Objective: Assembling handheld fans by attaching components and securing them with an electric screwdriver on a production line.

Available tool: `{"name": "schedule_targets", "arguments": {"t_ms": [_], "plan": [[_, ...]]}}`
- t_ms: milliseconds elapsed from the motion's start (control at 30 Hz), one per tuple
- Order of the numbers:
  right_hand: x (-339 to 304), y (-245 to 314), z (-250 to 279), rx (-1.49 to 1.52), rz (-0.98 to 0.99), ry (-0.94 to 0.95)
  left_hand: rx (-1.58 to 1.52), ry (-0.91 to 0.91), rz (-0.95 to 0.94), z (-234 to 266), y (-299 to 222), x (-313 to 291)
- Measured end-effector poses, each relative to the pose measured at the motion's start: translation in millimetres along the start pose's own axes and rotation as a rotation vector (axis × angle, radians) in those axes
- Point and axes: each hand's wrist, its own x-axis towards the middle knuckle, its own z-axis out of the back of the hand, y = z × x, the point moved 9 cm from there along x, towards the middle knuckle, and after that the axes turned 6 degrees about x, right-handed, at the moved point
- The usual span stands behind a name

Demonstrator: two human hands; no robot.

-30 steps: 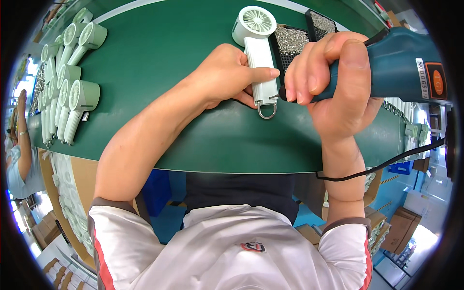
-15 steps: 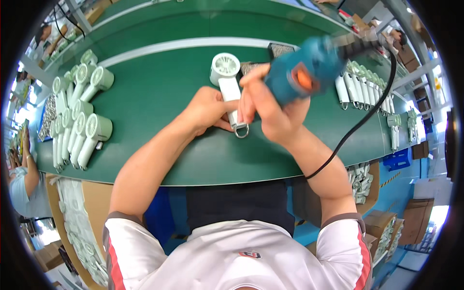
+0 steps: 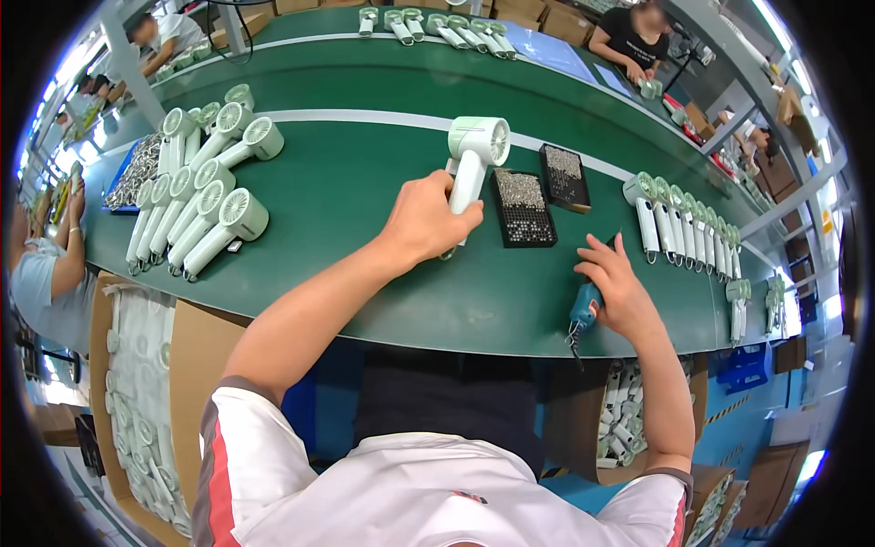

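Note:
A white handheld fan is tilted over the green table, its round grille facing right. My left hand is closed around its handle, and a metal loop shows below the grip. Over to the right, my right hand has its fingers bent over a teal electric screwdriver, low at the table's near side. The driver's corded end points toward me; its middle is hidden under the fingers. Between the hands stands a black tray of small screws, with a second black tray behind it.
Several white fans lie grouped at the left, beside a blue tray of metal rings. Another row of fans lies at the right. Open cartons of fan parts stand below the table's edge. A co-worker sits across the bench.
The electric screwdriver has gone from above the fan down to the table's right side, with my right hand. My left hand has lifted the fan and turned its grille to the right.

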Motion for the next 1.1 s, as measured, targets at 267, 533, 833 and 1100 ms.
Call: {"name": "schedule_targets", "arguments": {"t_ms": [267, 533, 833, 1100], "plan": [[-8, -36, -19, -0.198, -0.069, 0.074, 0.217, -0.047, -0.021, 30, -5, -38], [-8, -36, -20, -0.290, -0.008, 0.162, 0.537, -0.050, -0.069, 21, 15, -68], [-19, -40, -23, -0.356, -0.022, 0.253, 0.653, 0.047, -0.018, 4, 17, -80], [-26, -54, -17, -0.421, -0.040, 0.271, 0.522, 0.034, -0.089, -5, 6, -88]]}}
